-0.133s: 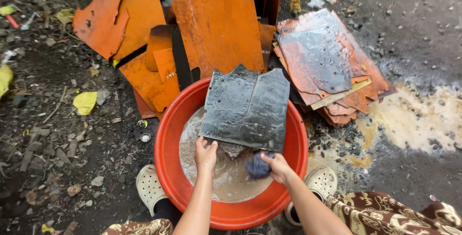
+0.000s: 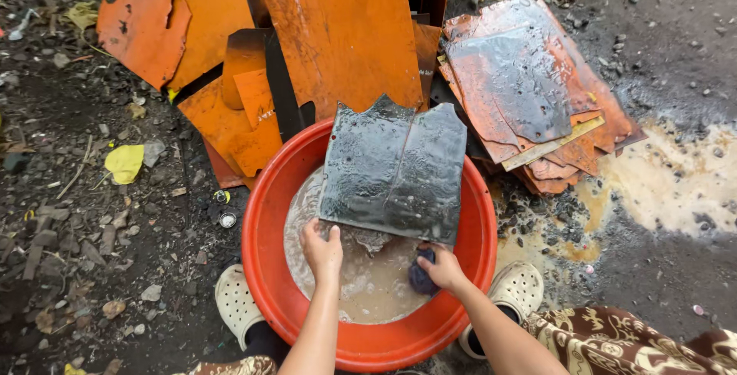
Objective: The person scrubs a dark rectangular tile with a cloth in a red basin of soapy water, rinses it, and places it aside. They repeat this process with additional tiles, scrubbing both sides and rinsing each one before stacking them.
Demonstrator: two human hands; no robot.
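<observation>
A red basin sat on dark, gritty ground, holding murky, tan, foamy water in its lower part. At the basin's near rim, a pale clog showed on one side and another clog on the other, with patterned brown cloth just beyond the second one.

Inside the basin, the left hand was closed on the near left corner of a dark sheet. The right hand was curled round a dark blue scrubber, pressed at the sheet's near edge just above the water. The sheet leaned over the basin, its near edge down by the water and its far edge lying across the basin's far rim. It looked wet and glossy, grey-black, with a crease down the middle, a jagged, notched far edge and a ragged bit at its near edge.

Beyond the basin's far rim lay a heap of orange sheets, rust-coloured and overlapping, with black strips between them. To the far right of the basin, a stack of similar sheets lay flat, its top one wet and dark-smeared, with a pale strip across its near edge. Right of the basin, a tan puddle spread over the ground. Left of the basin lay a yellow leaf among stones.
</observation>
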